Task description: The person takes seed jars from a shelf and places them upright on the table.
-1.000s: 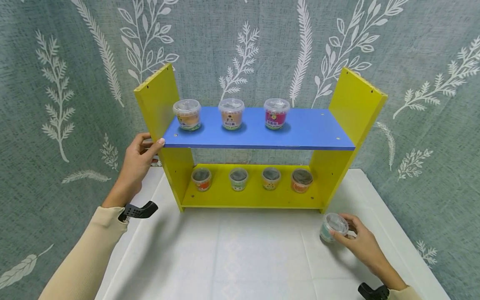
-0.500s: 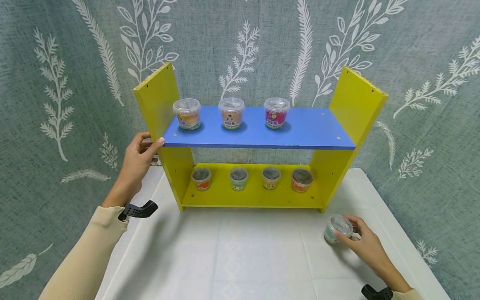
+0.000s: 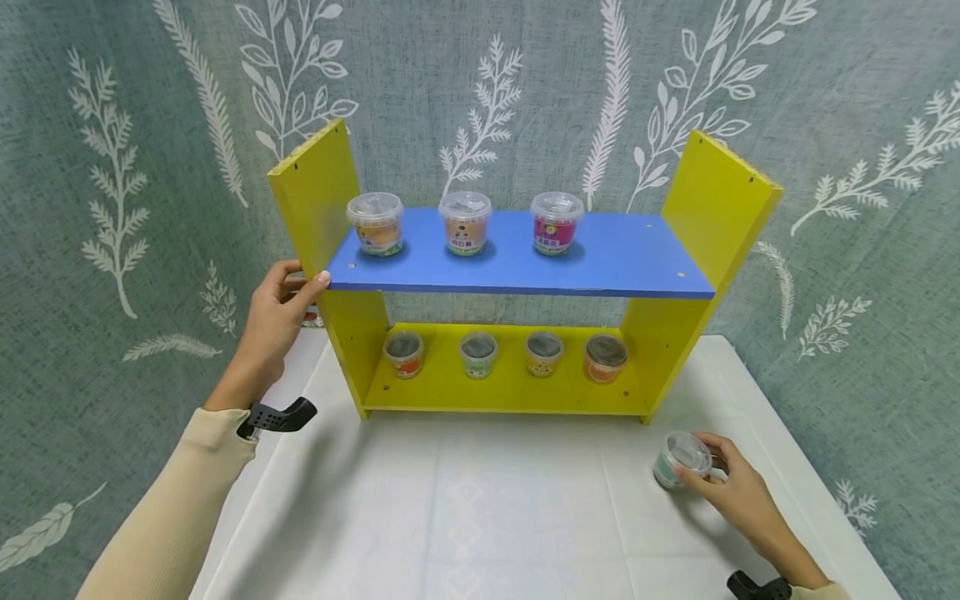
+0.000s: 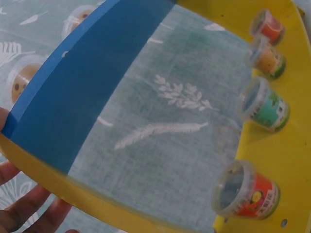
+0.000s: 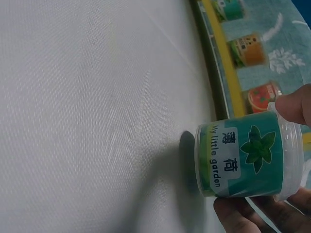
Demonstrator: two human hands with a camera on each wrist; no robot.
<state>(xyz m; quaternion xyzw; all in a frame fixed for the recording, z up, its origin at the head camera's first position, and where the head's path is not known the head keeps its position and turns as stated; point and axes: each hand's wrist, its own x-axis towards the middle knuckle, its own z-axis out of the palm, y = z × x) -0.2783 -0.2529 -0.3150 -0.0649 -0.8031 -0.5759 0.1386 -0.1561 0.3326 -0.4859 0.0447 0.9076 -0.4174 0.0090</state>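
My right hand [image 3: 738, 496] holds a teal seed cup [image 5: 248, 158] with a clear lid, a leaf picture and "My little garden" on its label. Thumb and fingers pinch it near the lid. The cup is low over the white tablecloth, right of the shelf's front corner; whether its base touches the cloth I cannot tell. My left hand [image 3: 273, 325] grips the left panel of the yellow and blue shelf unit [image 3: 521, 290], thumb on the front edge by the blue board, fingers outside the panel.
On the blue board stand three lidded cups, two orange [image 3: 377, 225] [image 3: 466, 223] and one magenta [image 3: 556, 223]. Several more cups, such as a red-labelled one [image 4: 248, 189], line the yellow bottom board [image 3: 487, 400]. A patterned curtain [image 3: 540, 100] hangs behind.
My right hand has shifted a little to the right with the teal cup. My left hand keeps its grip on the shelf panel. The head view has tilted slightly.
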